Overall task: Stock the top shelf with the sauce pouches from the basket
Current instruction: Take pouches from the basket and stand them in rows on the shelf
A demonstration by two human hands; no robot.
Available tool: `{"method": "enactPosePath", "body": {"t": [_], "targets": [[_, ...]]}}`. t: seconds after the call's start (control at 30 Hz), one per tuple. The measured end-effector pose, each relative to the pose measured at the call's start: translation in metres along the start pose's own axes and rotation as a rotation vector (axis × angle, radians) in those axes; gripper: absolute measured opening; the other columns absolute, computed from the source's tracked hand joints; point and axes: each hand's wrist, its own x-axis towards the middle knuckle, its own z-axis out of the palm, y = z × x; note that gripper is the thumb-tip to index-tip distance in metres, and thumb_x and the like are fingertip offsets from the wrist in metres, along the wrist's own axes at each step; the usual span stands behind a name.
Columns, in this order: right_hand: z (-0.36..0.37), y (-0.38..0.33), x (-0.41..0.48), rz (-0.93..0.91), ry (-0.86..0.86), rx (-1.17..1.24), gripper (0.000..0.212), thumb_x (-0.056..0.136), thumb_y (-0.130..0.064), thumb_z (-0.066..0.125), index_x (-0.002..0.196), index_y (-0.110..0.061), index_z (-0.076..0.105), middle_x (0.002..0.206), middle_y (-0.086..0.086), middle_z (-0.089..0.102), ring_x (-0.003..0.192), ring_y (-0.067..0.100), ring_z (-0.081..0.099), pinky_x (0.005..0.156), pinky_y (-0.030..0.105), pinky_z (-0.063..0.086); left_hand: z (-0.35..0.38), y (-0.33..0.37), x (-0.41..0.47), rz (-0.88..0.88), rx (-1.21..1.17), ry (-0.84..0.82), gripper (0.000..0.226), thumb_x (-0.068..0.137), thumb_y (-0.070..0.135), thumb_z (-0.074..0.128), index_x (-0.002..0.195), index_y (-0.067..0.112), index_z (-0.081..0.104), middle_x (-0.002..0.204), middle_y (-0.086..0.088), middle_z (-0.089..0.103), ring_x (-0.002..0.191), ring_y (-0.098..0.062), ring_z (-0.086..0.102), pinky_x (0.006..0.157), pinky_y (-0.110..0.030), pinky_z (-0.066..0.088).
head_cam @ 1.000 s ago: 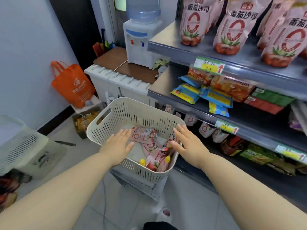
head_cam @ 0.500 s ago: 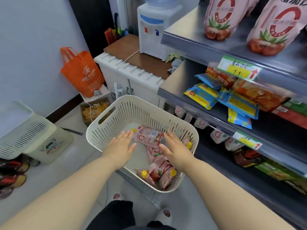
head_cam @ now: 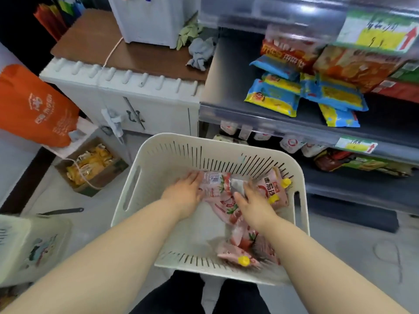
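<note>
A cream slotted basket (head_cam: 136,191) stands on the floor in front of me. Several pink sauce pouches with yellow caps lie in its right half, one (head_cam: 273,189) against the far right wall, another (head_cam: 238,257) near the front. My left hand (head_cam: 184,192) rests fingers-down on a pouch (head_cam: 213,182) at the basket's middle. My right hand (head_cam: 251,201) presses on the pile just to the right, its fingers curled over a pouch's silver edge. Whether either hand has a firm hold is unclear. The top shelf is out of view.
Metal shelves (head_cam: 260,125) on the right hold blue-yellow snack packs (head_cam: 272,97) and more pouches below. A white cabinet (head_cam: 127,96) stands behind the basket, an orange bag (head_cam: 34,105) and a cardboard box (head_cam: 90,166) at left, a second basket (head_cam: 29,245) at lower left.
My view has tilted down, so the top shelf left the frame. Both hands moved deeper into the basket and now lie on the pouches.
</note>
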Motion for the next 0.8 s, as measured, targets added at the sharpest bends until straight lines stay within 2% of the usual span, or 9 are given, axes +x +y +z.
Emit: {"method": "enactPosePath", "body": {"t": [0.17, 0.33, 0.4, 0.43, 0.47, 0.5, 0.57, 0.7, 0.8], "targets": [[0.015, -0.01, 0.021, 0.119, 0.057, 0.152, 0.057, 0.1, -0.036, 0.037, 0.15, -0.018, 0.017, 0.158, 0.004, 0.017, 0.144, 0.023, 0.019, 0.114, 0.033, 0.019, 0.026, -0.003, 0.047, 0.16, 0.135, -0.119, 0.062, 0.101, 0.04, 0.018, 0.148, 0.016, -0.015, 0.157, 0.0, -0.02, 0.145, -0.016, -0.015, 0.118, -0.036, -0.006], [0.022, -0.007, 0.047, 0.191, 0.082, 0.196, 0.052, 0.1, -0.023, 0.039, 0.149, -0.019, 0.022, 0.153, 0.009, 0.03, 0.134, 0.026, 0.038, 0.105, 0.03, 0.034, 0.064, -0.005, 0.068, 0.222, 0.208, -0.104, 0.065, 0.098, 0.047, 0.009, 0.143, 0.015, -0.026, 0.14, 0.004, -0.042, 0.137, -0.016, -0.033, 0.114, -0.039, -0.014], [0.027, -0.006, 0.057, 0.2, 0.101, 0.255, 0.048, 0.099, -0.013, 0.038, 0.146, -0.02, 0.03, 0.146, 0.01, 0.041, 0.11, 0.02, 0.056, 0.085, 0.023, 0.048, 0.073, -0.007, 0.071, 0.234, 0.195, -0.067, 0.064, 0.099, 0.046, 0.009, 0.139, 0.016, -0.03, 0.137, 0.002, -0.044, 0.133, -0.015, -0.038, 0.113, -0.04, -0.016], [0.03, -0.006, 0.061, 0.193, 0.113, 0.3, 0.047, 0.098, -0.009, 0.037, 0.144, -0.02, 0.035, 0.141, 0.01, 0.047, 0.092, 0.014, 0.058, 0.068, 0.016, 0.048, 0.078, -0.009, 0.072, 0.243, 0.183, -0.054, 0.064, 0.099, 0.046, 0.009, 0.136, 0.017, -0.033, 0.137, 0.002, -0.045, 0.13, -0.014, -0.04, 0.112, -0.04, -0.018], [0.033, -0.006, 0.064, 0.182, 0.125, 0.332, 0.045, 0.098, -0.008, 0.038, 0.141, -0.02, 0.04, 0.137, 0.009, 0.051, 0.087, 0.011, 0.057, 0.062, 0.011, 0.044, 0.081, -0.011, 0.074, 0.255, 0.168, -0.045, 0.063, 0.098, 0.047, 0.008, 0.132, 0.019, -0.036, 0.137, 0.002, -0.046, 0.128, -0.013, -0.042, 0.111, -0.039, -0.021], [0.035, -0.006, 0.068, 0.173, 0.136, 0.359, 0.043, 0.098, -0.008, 0.04, 0.139, -0.019, 0.044, 0.136, 0.007, 0.053, 0.094, 0.012, 0.058, 0.069, 0.01, 0.044, 0.085, -0.014, 0.075, 0.272, 0.149, -0.031, 0.062, 0.096, 0.05, 0.005, 0.129, 0.022, -0.039, 0.137, 0.003, -0.046, 0.126, -0.011, -0.045, 0.109, -0.036, -0.024], [0.038, -0.007, 0.073, 0.191, 0.167, 0.431, 0.037, 0.096, -0.011, 0.048, 0.132, -0.015, 0.052, 0.132, 0.004, 0.057, 0.114, 0.018, 0.055, 0.087, 0.02, 0.04, 0.09, -0.02, 0.077, 0.311, 0.102, 0.01, 0.062, 0.091, 0.052, 0.002, 0.126, 0.025, -0.042, 0.137, 0.006, -0.045, 0.121, -0.004, -0.051, 0.104, -0.029, -0.032], [0.039, -0.004, 0.084, 0.245, 0.242, 0.541, 0.024, 0.087, -0.012, 0.064, 0.111, -0.012, 0.062, 0.105, 0.0, 0.062, 0.105, 0.018, 0.059, 0.09, 0.027, 0.045, 0.095, -0.024, 0.082, 0.319, -0.023, 0.048, 0.073, 0.093, 0.051, 0.018, 0.129, 0.024, -0.039, 0.14, 0.012, -0.039, 0.123, 0.004, -0.047, 0.104, -0.02, -0.032], [0.042, -0.003, 0.089, 0.259, 0.253, 0.553, 0.018, 0.082, -0.015, 0.069, 0.099, -0.014, 0.062, 0.098, 0.0, 0.062, 0.098, 0.02, 0.061, 0.09, 0.035, 0.049, 0.094, -0.024, 0.082, 0.326, -0.01, 0.046, 0.071, 0.09, 0.054, 0.011, 0.128, 0.025, -0.042, 0.14, 0.011, -0.041, 0.13, -0.004, -0.04, 0.103, -0.021, -0.034]]}}
